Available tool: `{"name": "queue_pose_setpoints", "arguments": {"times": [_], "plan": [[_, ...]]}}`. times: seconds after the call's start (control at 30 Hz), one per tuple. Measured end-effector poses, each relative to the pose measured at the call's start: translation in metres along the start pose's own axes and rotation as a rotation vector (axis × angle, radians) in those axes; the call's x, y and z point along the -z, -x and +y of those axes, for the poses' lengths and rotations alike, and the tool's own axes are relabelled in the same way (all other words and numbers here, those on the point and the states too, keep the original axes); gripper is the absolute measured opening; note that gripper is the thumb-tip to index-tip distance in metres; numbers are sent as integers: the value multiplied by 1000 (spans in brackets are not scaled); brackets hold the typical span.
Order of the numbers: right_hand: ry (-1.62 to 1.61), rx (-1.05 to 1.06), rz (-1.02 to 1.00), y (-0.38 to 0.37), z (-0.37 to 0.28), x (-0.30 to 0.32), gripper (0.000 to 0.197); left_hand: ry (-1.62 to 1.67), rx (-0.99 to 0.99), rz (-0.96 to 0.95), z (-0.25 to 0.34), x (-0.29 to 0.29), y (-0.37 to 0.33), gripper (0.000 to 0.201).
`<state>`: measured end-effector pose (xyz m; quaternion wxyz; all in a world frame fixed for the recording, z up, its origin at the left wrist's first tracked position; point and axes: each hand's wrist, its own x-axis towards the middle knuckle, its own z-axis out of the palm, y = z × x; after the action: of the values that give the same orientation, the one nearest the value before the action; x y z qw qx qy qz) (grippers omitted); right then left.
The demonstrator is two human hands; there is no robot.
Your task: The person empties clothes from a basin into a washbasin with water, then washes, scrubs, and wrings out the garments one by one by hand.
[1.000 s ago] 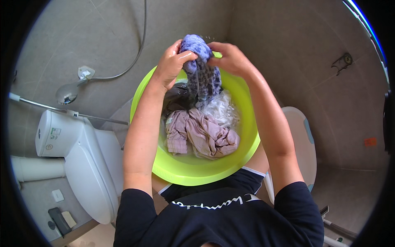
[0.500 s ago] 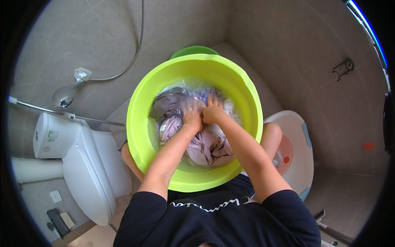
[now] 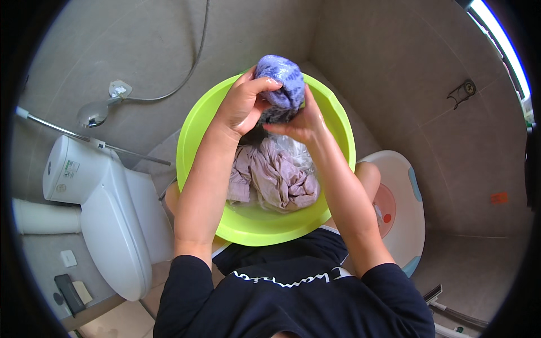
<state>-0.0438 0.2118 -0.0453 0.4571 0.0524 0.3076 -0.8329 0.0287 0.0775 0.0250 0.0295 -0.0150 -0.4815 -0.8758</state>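
Both of my hands hold a wet, balled-up blue-purple patterned cloth (image 3: 283, 79) above the far side of a lime-green basin (image 3: 267, 232). My left hand (image 3: 243, 106) wraps its left side, thumb across the front. My right hand (image 3: 306, 121) cups it from the right and below. Dark grey, wet-looking material shows at the bundle's underside, between my hands. Down in the basin lies a crumpled mauve garment (image 3: 282, 174), soaked in water. Whitish, shiny wet material (image 3: 297, 151) sits to its far right, and something dark is partly hidden behind my left wrist.
A white toilet (image 3: 110, 242) stands at the left, beneath a metal rail (image 3: 62, 130). A shower head (image 3: 93, 114) hangs on the grey wall. At the right, a white tub (image 3: 407, 225) holds a pink round basin (image 3: 386, 211). My knees flank the green basin.
My hands have risen out of the water in the basin, lifting the blue-purple cloth up toward the far rim. The mauve garment stays in the basin.
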Motion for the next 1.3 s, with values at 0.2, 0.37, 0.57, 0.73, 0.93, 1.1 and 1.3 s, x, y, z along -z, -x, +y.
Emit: {"name": "queue_pose_setpoints", "arguments": {"times": [0.2, 0.37, 0.57, 0.73, 0.93, 1.1, 1.3], "plan": [[-262, 249, 152, -12, -10, -29, 24, 464, -43, -8, 8, 25, 21, 37], [-126, 151, 229, 4, 8, -53, 19, 441, -71, 207, -58, 101, 10, 48], [-61, 60, 170, 7, 39, -45, 35, 743, -22, 97, -157, 81, -8, 51], [-231, 9, 163, 18, 59, -14, 40, 756, -88, 50, -143, 80, 14, 64], [192, -40, 181, 20, 51, 32, 50, 512, 176, 247, -130, 90, -1, 49], [1160, 181, 267, 22, 32, 37, 105, 340, 279, 310, -134, 89, -7, 43], [1838, 124, 142, 25, 22, 10, 86, 38, 236, 413, -140, 83, -9, 47]]}}
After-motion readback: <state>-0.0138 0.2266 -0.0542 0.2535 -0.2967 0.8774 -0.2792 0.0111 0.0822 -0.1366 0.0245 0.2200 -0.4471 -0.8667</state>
